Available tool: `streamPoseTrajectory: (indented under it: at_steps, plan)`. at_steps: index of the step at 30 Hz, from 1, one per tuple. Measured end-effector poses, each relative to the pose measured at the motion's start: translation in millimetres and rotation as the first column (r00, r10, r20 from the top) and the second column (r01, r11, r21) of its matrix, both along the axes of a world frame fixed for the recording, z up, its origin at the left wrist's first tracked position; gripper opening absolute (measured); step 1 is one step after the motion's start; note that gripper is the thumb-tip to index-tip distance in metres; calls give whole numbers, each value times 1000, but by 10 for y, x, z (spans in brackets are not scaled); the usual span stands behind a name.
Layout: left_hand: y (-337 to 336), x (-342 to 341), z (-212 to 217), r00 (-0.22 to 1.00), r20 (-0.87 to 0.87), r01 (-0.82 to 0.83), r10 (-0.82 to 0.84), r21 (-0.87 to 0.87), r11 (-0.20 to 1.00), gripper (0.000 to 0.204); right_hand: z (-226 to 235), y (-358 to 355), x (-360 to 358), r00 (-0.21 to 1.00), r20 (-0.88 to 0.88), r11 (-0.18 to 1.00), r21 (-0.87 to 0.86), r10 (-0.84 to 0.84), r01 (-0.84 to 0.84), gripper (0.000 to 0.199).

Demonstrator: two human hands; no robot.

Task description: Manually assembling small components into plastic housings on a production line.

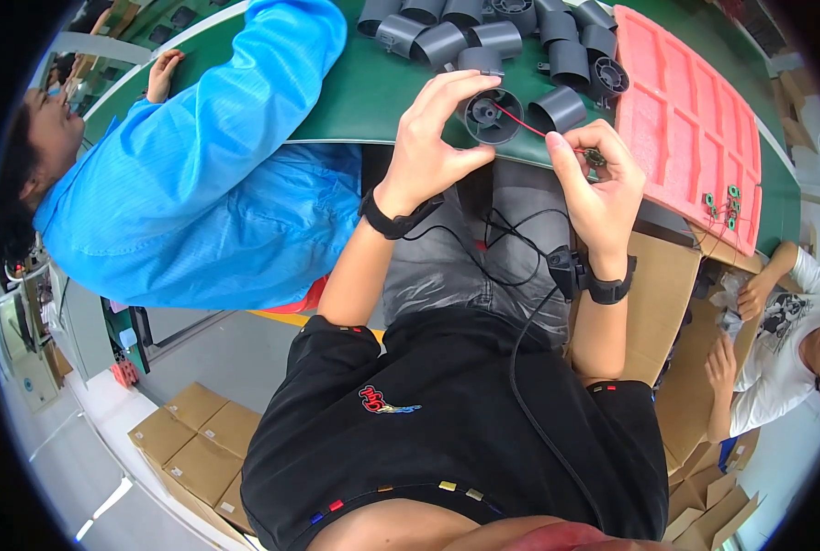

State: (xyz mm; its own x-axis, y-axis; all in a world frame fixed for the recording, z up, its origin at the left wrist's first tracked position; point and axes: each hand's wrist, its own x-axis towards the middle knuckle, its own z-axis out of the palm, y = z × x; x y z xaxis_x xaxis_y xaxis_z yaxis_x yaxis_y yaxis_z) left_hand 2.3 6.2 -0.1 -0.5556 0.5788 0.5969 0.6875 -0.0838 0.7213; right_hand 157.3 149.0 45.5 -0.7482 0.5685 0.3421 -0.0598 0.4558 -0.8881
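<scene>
My left hand [428, 138] curves its thumb and fingers around a dark grey plastic cylindrical housing [509, 129] at the near edge of the green table. The open end of the housing faces me and shows a round hub inside. A red wire [518, 118] runs from that hub to my right hand [603, 179]. Thumb and fingers there are closed on a small green circuit board [595, 158], partly hidden by the fingers. Just beyond, between my hands, another grey housing [558, 109] lies on its side.
Several more grey housings [442, 44] crowd the far side of the green table [355, 110]. A pink foam tray [676, 110] on the right carries several small green boards [732, 207]. Co-workers sit at left, in a blue coat [199, 193], and right. Cardboard boxes [644, 294] stand close by.
</scene>
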Motion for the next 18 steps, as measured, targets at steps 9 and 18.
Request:
streamPoseTrajectory:
  at_steps: [9, 18]
  plan:
    - [99, -40, -64, 999, -2, 45, -45, -21, 999, 68, -14, 34, -63, 999, 45, 996, 89, -12, 8, 14]
    - [130, -73, -70, 998, -5, 62, -63, -25, 998, 69, -35, 124, -41, 998, 61, 999, 34, 28, -30, 14]
